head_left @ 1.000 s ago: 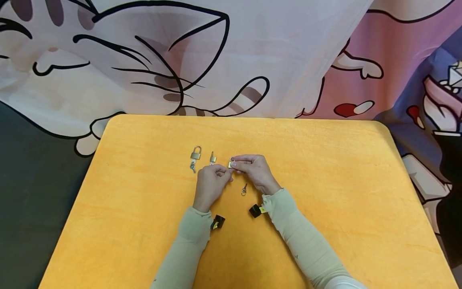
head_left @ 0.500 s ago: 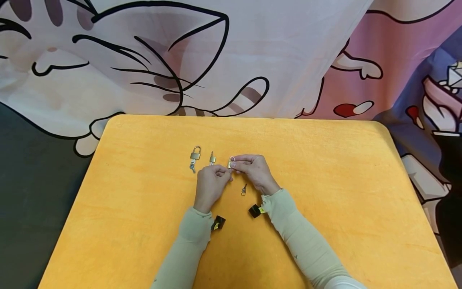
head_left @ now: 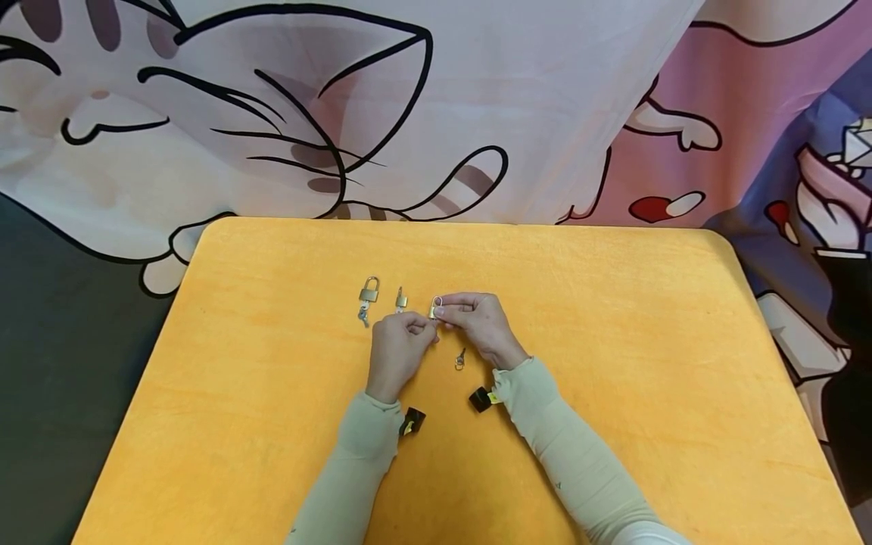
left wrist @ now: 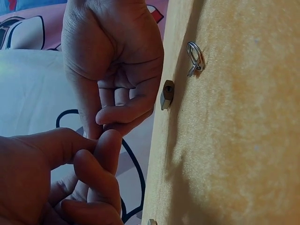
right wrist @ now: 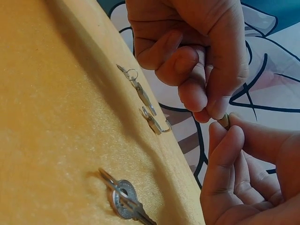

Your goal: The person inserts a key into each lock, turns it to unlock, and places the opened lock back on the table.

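In the head view my right hand (head_left: 482, 322) holds a small brass padlock (head_left: 434, 309) upright between thumb and fingers, its shackle loop at the top. My left hand (head_left: 398, 344) pinches at the padlock's lower end. The right wrist view shows a bit of brass (right wrist: 226, 121) where both hands' fingertips meet. What the left fingertips pinch is mostly hidden, and I cannot tell whether it is a key. Below the hands, a key ring with a key (head_left: 460, 359) lies on the table, seen close in the right wrist view as a metal ring and round key head (right wrist: 124, 197).
On the yellow table (head_left: 613, 341), a larger padlock (head_left: 369, 293) with keys (head_left: 364, 313) hanging from it lies left of the hands. A smaller padlock (head_left: 401, 300) lies between it and the held one, partly behind the left hand. A printed cloth (head_left: 545, 113) hangs behind the table.
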The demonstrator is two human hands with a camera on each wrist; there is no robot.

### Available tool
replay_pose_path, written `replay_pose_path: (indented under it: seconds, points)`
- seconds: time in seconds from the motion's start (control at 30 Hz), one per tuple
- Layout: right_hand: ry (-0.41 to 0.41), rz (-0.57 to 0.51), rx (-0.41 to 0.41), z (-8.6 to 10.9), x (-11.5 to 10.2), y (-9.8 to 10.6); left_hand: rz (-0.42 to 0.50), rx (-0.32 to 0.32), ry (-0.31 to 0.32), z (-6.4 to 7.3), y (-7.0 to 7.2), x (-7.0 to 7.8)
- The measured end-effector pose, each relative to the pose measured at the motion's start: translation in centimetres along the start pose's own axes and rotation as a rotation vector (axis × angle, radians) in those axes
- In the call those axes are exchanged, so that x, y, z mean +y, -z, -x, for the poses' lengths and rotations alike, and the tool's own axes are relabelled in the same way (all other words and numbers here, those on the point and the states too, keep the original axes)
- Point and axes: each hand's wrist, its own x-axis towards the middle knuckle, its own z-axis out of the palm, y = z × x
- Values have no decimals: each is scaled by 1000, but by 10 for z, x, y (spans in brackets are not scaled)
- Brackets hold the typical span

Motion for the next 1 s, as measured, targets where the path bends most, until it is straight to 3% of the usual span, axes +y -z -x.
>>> replay_pose_path:
  seconds: [0.23,1.0]
  points:
    - [-21,3,5,0,1,0,-38,14,-16,1,-1,0]
    - [7,12,0,0,-1,0,20,-22,6,0,-1,-1]
